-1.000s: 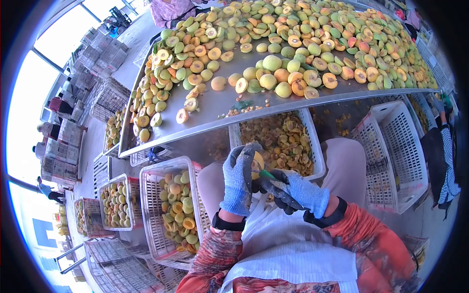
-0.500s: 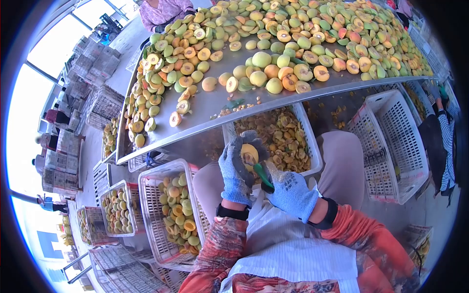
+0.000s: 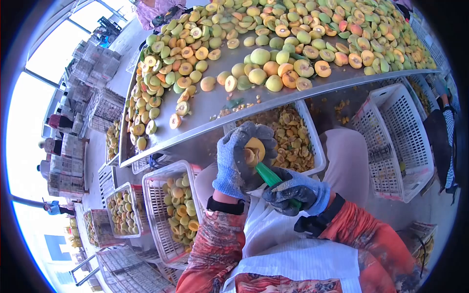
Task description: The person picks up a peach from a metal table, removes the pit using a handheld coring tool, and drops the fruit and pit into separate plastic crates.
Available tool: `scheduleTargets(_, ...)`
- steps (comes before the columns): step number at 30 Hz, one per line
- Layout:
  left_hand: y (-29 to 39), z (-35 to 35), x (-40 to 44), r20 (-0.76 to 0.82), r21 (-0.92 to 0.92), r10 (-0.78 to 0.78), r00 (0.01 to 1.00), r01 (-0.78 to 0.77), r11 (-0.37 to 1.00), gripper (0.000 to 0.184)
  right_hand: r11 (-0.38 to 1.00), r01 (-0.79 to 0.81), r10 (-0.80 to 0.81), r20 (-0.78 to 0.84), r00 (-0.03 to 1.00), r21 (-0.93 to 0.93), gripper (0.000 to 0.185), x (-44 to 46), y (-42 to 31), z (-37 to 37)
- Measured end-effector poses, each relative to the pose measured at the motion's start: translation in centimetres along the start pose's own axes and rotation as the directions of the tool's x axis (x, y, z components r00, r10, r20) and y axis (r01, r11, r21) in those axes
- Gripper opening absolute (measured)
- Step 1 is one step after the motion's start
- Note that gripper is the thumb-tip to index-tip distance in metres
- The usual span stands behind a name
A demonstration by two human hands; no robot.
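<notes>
The fruit half (image 3: 255, 150) sits inside the left hand (image 3: 240, 158), between the thumb side and the curled fingers, its cut face showing. The green tool (image 3: 268, 175) runs slantwise from the right hand (image 3: 299, 193) up to the lower edge of the fruit half; whether its tip is in the flesh cannot be told.

The left hand's grip is cupped, part closed around the fruit half. The right hand's grip is closed around the green tool, whose smooth handle shows at both sides of the fingers.

Both hands wear knitted light blue gloves with dark grey, smeared coating on palms and fingers. The fruit half is rounded, with orange-yellow flesh and a brownish hollow. Just beyond the hands, partly under the metal worktop (image 3: 195, 110), stands a white plastic crate (image 3: 316, 146) of wrinkled yellow-brown pieces. Whole and halved fruits (image 3: 258, 76) lie heaped on the smooth grey worktop.
</notes>
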State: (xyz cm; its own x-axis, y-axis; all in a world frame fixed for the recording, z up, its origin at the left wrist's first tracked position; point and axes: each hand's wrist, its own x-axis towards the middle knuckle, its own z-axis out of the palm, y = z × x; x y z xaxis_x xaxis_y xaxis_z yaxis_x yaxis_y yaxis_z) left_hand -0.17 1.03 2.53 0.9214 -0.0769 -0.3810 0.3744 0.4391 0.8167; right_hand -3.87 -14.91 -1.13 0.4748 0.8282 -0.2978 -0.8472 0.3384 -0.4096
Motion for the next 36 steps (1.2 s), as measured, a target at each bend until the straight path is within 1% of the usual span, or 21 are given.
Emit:
scheduleTargets(3,-0.3,0.8,1.6,-0.004,0.000,-0.059,0.998,0.059,0.998,0.036,0.996,0.039,-0.041,0.019,0.999,0.080,0.045,0.2,-0.1,-1.7)
scheduleTargets(5,-1.3,0.6,2.9,0.038,-0.113,-0.098,0.994,0.102,0.988,0.039,0.990,0.043,-0.044,0.007,0.999,0.131,0.045,0.4,-0.1,-2.8)
scheduleTargets(7,-1.7,1.0,3.1,0.135,-0.188,0.069,0.988,-0.043,0.981,0.042,0.978,0.113,-0.123,0.045,0.991,0.175,0.045,0.9,-0.2,-3.7)
scheduleTargets(9,-1.8,1.3,4.2,0.059,-0.192,0.009,0.998,0.002,0.981,0.044,0.980,0.121,-0.134,0.074,0.988,0.157,0.045,1.3,-0.7,-4.3)
scheduleTargets(11,-2.4,0.5,6.3,0.080,-0.282,-0.192,0.978,0.207,0.937,0.043,0.981,0.133,-0.149,0.103,0.983,0.143,0.045,1.6,-1.3,-4.5)
scheduleTargets(14,-2.4,0.2,7.2,0.028,-0.215,-0.198,0.980,0.200,0.956,0.029,0.986,0.164,-0.165,-0.033,0.986,-0.018,0.043,1.8,-2.8,-3.8)
scheduleTargets(15,-2.8,0.1,7.6,0.030,-0.215,-0.197,0.980,0.199,0.956,0.029,0.976,0.124,-0.149,-0.137,0.979,-0.178,0.046,1.9,-3.5,-3.4)
scheduleTargets(16,-3.5,0.1,8.1,-0.065,-0.006,0.033,0.997,-0.033,0.999,0.026,0.943,0.066,-0.151,-0.242,0.959,-0.326,0.049,1.9,-3.9,-3.1)
scheduleTargets(17,-4.0,0.1,8.3,-0.106,0.219,0.276,0.955,-0.248,0.944,0.025,0.943,0.068,-0.154,-0.244,0.958,-0.326,0.049,1.9,-4.1,-3.0)
scheduleTargets(19,-3.7,0.1,8.2,-0.112,0.308,0.338,0.934,-0.291,0.906,0.025,0.908,0.082,-0.177,-0.198,0.964,-0.411,0.039,1.9,-4.1,-2.9)
scheduleTargets(20,-3.3,0.1,8.1,-0.083,0.173,0.198,0.977,-0.181,0.968,0.024,0.910,0.079,-0.173,-0.200,0.964,-0.406,0.039,2.1,-4.0,-2.8)
scheduleTargets(21,-2.7,0.1,7.9,-0.035,0.039,0.061,0.998,-0.059,0.997,0.023,0.776,0.058,-0.263,-0.239,0.935,-0.628,0.038,2.3,-4.0,-2.7)
scheduleTargets(22,-2.4,0.0,8.0,-0.010,0.042,0.001,1.000,-0.001,0.999,0.027,0.591,0.013,-0.359,-0.249,0.900,-0.806,0.037,2.5,-3.9,-2.7)
scheduleTargets(23,-2.4,-0.1,8.2,-0.014,0.044,0.001,1.000,0.000,0.999,0.027,0.593,0.013,-0.356,-0.248,0.901,-0.805,0.037,2.7,-4.0,-3.3)
scheduleTargets(24,-2.4,-0.1,8.3,0.027,-0.068,-0.051,0.998,0.052,0.996,0.031,0.316,0.076,-0.506,-0.100,0.857,-0.946,0.036,2.9,-4.0,-4.4)
scheduleTargets(25,-2.4,-0.1,8.5,0.076,-0.175,-0.096,0.992,0.108,0.979,0.035,0.003,0.108,-0.600,0.084,0.796,-0.994,0.036,3.0,-4.1,-5.3)
scheduleTargets(26,-2.6,-0.3,8.9,0.078,-0.174,-0.094,0.993,0.106,0.979,0.035,0.001,0.109,-0.602,0.086,0.794,-0.994,0.036,3.1,-4.2,-6.1)
scheduleTargets(28,-2.9,-0.4,9.6,0.221,-0.314,-0.177,0.959,0.242,0.918,0.037,-0.310,0.075,-0.625,0.262,0.735,-0.948,0.034,3.2,-4.6,-7.1)
scheduleTargets(32,-1.8,-0.6,10.0,0.161,-0.406,-0.255,0.953,0.300,0.863,0.037,-0.389,0.094,-0.543,0.310,0.781,-0.916,0.033,3.0,-4.8,-7.3)
scheduleTargets(35,-0.2,-2.3,9.4,0.042,-0.262,-0.111,0.993,0.118,0.958,0.036,-0.425,0.030,-0.559,0.288,0.778,-0.905,0.038,3.9,-4.1,-9.6)
scheduleTargets(36,0.4,-3.9,8.7,-0.108,-0.171,0.059,0.992,-0.077,0.982,0.031,-0.503,-0.264,-0.523,0.047,0.851,-0.823,0.041,4.4,-3.0,-12.6)
